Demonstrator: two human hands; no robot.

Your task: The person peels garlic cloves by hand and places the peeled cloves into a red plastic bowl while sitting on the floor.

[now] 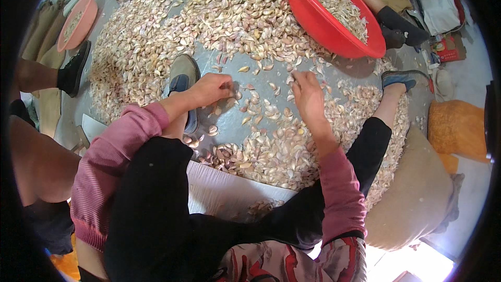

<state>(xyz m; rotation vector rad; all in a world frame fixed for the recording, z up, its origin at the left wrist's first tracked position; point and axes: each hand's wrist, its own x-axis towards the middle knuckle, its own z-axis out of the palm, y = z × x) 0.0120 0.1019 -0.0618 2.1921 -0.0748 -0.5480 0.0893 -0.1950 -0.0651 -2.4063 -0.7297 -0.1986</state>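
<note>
The left hand (215, 87) curls in, the right hand (309, 94) half-closed (whether either grips anything, I can't tell), both over garlic cloves (282, 152) strewn across the grey floor (227, 126), probably light, firm, papery-slick, best pinched across their plump middles.

One wide head-height view looks down on the nearby hands (309, 96).

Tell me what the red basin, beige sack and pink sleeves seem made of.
Red basin: probably plastic, smooth, slightly shiny, evenly coloured.
Beige sack: likely fabric, matt, bulging softly; any weave is too fine to confirm.
Pink sleeves: apparently knit, matt, with fine ribs showing on the left one.
</note>
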